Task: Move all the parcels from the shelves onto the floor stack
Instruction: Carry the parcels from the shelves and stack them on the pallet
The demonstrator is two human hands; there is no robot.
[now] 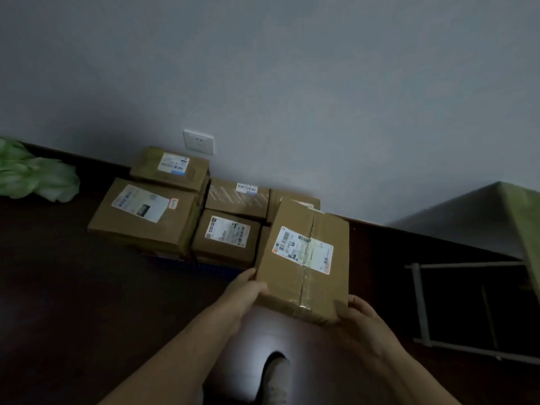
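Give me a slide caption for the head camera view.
Left hand and right hand hold a labelled parcel at the floor stack against the wall.

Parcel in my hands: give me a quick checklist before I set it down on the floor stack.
1. Left hand grip on held parcel's left edge: ok.
2. Right hand grip on its near right corner: ok.
3. Label side up: ok.
4. Landing spot on floor stack's right side: cannot tell, the parcel hides it.
5. Foot clear of the stack: ok.
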